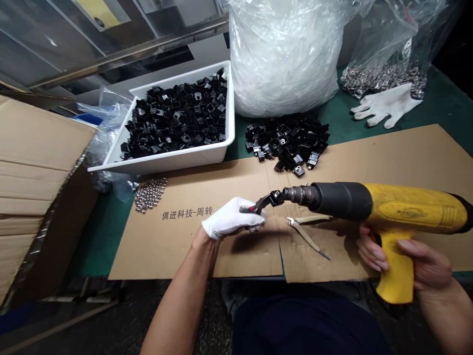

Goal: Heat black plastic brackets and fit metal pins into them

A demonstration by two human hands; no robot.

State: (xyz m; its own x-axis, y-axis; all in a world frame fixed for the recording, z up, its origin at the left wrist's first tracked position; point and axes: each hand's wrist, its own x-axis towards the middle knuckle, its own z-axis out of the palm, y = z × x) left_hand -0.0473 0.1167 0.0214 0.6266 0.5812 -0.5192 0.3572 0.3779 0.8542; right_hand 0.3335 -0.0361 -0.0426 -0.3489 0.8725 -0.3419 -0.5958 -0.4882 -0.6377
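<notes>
My left hand [232,217], in a white glove, is closed round the dark handles of a pair of pliers [263,202]. In their jaws sits a small black plastic part [275,197]. My bare right hand [406,256] grips a yellow heat gun [399,207] by its handle. The gun lies level, pointing left, and its metal nozzle is right at the black part; whether they touch I cannot tell. Below the nozzle a second pair of pliers [305,234], with cream handles, rests half open on the cardboard.
A white tray [177,165] holds many black parts, and a loose pile [288,140] lies beside it. Small metal pins [151,194] are on the cardboard sheet [236,182]. Behind stand a large plastic bag [284,59], a bag of metal fittings [388,74] and a white glove [388,103].
</notes>
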